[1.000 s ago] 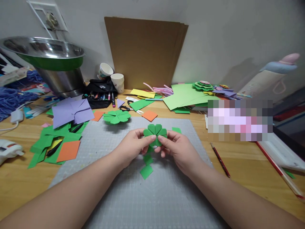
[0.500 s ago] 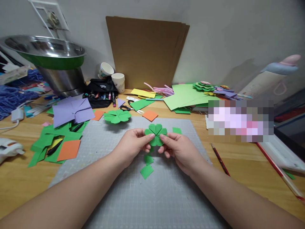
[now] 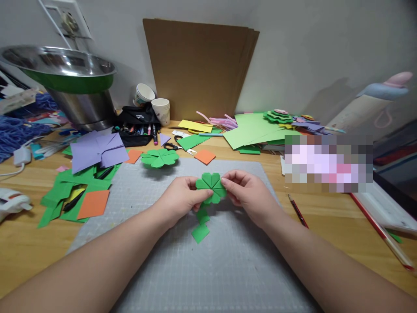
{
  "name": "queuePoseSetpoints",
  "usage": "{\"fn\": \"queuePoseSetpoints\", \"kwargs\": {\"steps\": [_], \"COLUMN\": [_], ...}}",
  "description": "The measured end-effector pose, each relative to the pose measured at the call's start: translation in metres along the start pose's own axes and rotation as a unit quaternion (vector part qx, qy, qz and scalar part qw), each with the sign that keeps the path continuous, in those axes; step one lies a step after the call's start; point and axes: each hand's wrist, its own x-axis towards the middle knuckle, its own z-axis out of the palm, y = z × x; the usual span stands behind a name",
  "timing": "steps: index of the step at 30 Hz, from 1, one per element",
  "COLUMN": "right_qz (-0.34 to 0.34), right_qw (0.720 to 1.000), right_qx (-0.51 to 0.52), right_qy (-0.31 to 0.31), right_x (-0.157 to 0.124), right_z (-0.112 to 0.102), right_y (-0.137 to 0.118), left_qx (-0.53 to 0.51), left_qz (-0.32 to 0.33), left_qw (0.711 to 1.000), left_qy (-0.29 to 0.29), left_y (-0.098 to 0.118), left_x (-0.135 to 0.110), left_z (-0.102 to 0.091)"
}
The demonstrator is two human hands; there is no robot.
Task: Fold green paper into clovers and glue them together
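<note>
A green paper flower (image 3: pixel 211 181) with heart-shaped petals is held up over the grey cutting mat (image 3: pixel 208 269). My left hand (image 3: pixel 184 195) pinches it, thumb on its middle and fingers behind. With thumb and forefinger, my right hand (image 3: pixel 246 191) grips the flower's right petal edge. Below the flower lie small green paper squares (image 3: pixel 200 233), the upper ones partly hidden. A larger green paper flower (image 3: pixel 159 158) rests at the mat's far left edge. Beyond the mat's far edge is an orange paper square (image 3: pixel 205 157).
Green scraps (image 3: pixel 57 195) and purple paper (image 3: pixel 99 150) lie at left, near a glue gun (image 3: pixel 14 202). Scissors (image 3: pixel 179 146), a black pencil case (image 3: pixel 137 126) and light green sheets (image 3: pixel 257 128) sit behind. A pencil (image 3: pixel 298 211) lies right. Cardboard (image 3: pixel 198 69) leans on the wall.
My right thumb has shifted from the flower's middle to its right petal edge, and the right hand has moved slightly up. The flower has turned and moved slightly left and down.
</note>
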Motion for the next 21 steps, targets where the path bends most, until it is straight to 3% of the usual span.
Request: {"fn": "queuePoseSetpoints", "kwargs": {"steps": [13,21], "right_qz": [0.039,0.0], "right_qw": [0.998,0.998], "right_qx": [0.049,0.047], "right_qy": [0.023,0.038], "right_x": [-0.001,-0.0006], "right_z": [0.002,0.0023], "right_y": [-0.0002,0.0029], "left_qx": [-0.01,-0.059], "left_qz": [0.001,0.003], "left_qw": [1.0,0.998], "left_qy": [-0.017,-0.025], "left_y": [-0.0029,-0.0044], "left_x": [0.0015,0.0011], "left_z": [-0.0004,0.0004]}}
